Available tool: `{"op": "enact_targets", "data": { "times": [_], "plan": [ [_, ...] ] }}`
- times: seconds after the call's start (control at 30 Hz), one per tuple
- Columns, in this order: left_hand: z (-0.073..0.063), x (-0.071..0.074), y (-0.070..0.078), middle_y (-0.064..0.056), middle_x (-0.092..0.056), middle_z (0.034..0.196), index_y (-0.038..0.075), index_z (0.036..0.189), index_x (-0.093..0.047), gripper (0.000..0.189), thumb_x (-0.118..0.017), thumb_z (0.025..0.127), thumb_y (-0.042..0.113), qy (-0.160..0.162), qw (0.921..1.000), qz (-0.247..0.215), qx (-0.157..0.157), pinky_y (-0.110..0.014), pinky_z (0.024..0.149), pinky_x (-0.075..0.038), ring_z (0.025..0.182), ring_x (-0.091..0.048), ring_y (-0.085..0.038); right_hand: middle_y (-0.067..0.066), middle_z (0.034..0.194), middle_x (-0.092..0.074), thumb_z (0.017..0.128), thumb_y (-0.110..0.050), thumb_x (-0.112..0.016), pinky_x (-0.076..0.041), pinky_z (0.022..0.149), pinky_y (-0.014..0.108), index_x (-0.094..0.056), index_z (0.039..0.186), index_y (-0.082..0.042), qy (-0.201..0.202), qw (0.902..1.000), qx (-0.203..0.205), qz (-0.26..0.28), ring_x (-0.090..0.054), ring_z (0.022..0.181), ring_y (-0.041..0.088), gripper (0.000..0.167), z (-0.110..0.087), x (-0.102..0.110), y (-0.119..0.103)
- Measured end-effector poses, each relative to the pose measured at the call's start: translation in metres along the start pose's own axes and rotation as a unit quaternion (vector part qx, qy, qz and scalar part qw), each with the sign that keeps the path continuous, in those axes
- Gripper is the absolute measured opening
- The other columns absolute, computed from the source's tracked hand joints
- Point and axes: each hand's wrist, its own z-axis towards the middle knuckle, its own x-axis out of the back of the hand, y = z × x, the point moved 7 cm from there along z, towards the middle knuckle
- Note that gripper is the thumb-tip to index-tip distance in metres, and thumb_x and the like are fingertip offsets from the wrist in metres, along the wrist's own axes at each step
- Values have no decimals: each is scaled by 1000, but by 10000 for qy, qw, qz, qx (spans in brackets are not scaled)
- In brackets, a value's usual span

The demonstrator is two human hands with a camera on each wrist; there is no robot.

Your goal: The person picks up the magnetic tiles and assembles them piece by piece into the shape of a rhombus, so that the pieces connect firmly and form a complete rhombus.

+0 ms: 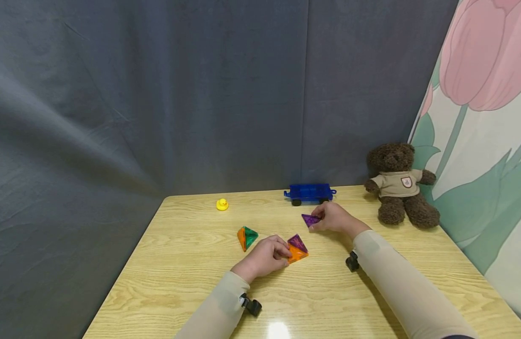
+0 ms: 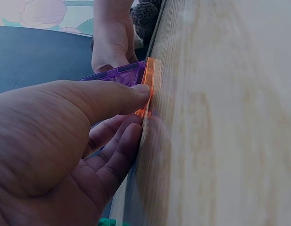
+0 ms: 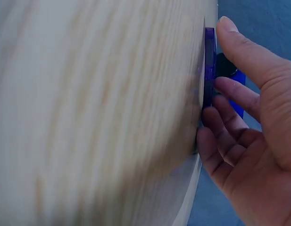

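My left hand (image 1: 266, 256) pinches a flat orange magnetic tile (image 1: 297, 253) lying on the table, its thumb on the tile in the left wrist view. A purple magnetic tile (image 1: 297, 243) adjoins the orange one and slants up from it in that view. Farther right, my right hand (image 1: 334, 219) holds another purple triangular magnetic tile (image 1: 310, 220) by its edges, thumb and fingertips around it; the tile (image 3: 209, 66) lies flat at the table surface. Just left of my left hand stands a small pyramid (image 1: 249, 237) of green and orange tiles.
A blue toy wagon base (image 1: 310, 193) with black wheels sits at the table's back edge. Nearby to its left is a yellow rubber duck (image 1: 222, 204). A brown teddy bear (image 1: 397, 186) sits at the back right, beside the flowered wall. A dark curtain (image 1: 235, 94) hangs behind the table.
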Motion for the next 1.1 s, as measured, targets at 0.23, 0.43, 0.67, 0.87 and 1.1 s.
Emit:
{"op": "enact_targets", "data": {
  "times": [0.23, 0.43, 0.67, 0.87, 1.1],
  "plan": [
    [0, -1, -1, 12, -61, 115, 15, 104, -84, 17, -84, 90, 6, 3, 10000, -7, 1, -19, 80, -54, 89, -62, -4, 8, 106, -64, 75, -45, -96, -54, 89, 45, -76, 109, -7, 136, 9994, 103, -313, -59, 92, 23, 55, -1, 0, -7],
    [-1, 0, 0, 11, -61, 116, 15, 104, -84, 16, -84, 90, 7, 3, 10000, 1, -33, -19, 80, -54, 90, -62, -4, 7, 103, -62, 75, -46, -95, -53, 85, 43, -74, 105, -9, 202, 9983, 84, -533, -57, 89, 24, 51, 0, -1, -9],
    [-1, 0, 0, 11, -61, 116, 15, 105, -84, 16, -84, 90, 7, -8, 10000, -12, -31, -19, 80, -54, 90, -62, -5, 7, 106, -61, 71, -51, -97, -53, 88, 44, -74, 108, -11, 202, 9972, 19, -714, -57, 91, 25, 59, 2, -3, -7],
    [-1, 0, 0, 11, -61, 115, 14, 104, -84, 16, -84, 90, 6, -3, 10000, -80, -38, -20, 80, -55, 91, -63, -6, 5, 103, -65, 71, -49, -97, -54, 89, 46, -74, 107, -9, 203, 9961, 189, -838, -58, 91, 24, 59, 3, -2, -8],
    [-1, 0, 0, 11, -61, 115, 14, 104, -84, 15, -83, 91, 7, -9, 9999, -123, 10, -20, 80, -55, 90, -63, -7, 3, 98, -66, 71, -46, -97, -55, 87, 45, -75, 106, -9, 232, 9952, 316, -892, -60, 88, 22, 56, -1, 1, -9]
  ]
}}
